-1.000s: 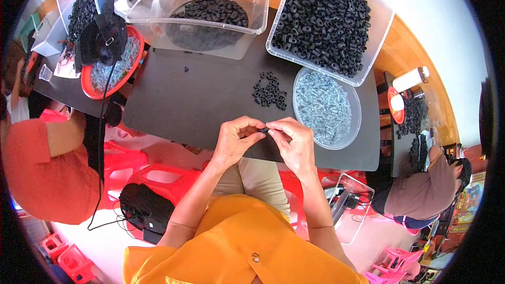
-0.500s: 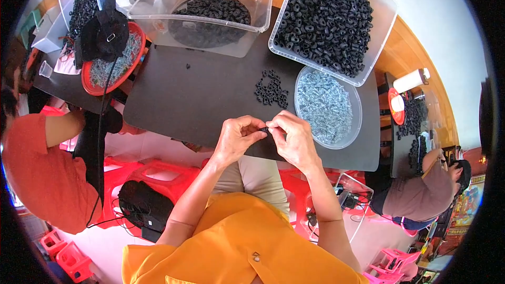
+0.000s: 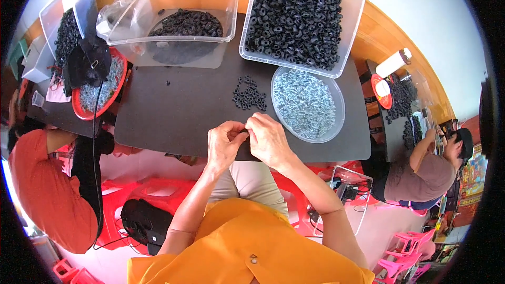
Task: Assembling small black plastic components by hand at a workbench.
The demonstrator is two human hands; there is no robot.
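Above the near edge of the dark table, my left hand point(image 3: 224, 144) is closed in a pinch on a small black plastic part point(image 3: 243, 131). My right hand point(image 3: 269, 138) meets it there, fingers pressed together against the part; whatever its fingertips hold is hidden. A loose cluster of similar black plastic parts point(image 3: 249, 93) lies just beyond the hands. To the right sits a round clear tub point(image 3: 339, 121) full of small shiny metal pieces, too fine to tell exactly. Behind it, a large clear bin point(image 3: 352, 26) is heaped with black parts.
A clear bin point(image 3: 210, 55) at the back left holds more black parts and a plastic bag. Left of the table point(image 3: 173, 110), a person in red sits by a red tray point(image 3: 124, 81). Another person works at the right table. Red stools point(image 3: 158, 186) stand below.
The view has shifted, so the table and bins appear further left. My hands stay together at the black part, with my right fingers now covering more of it.
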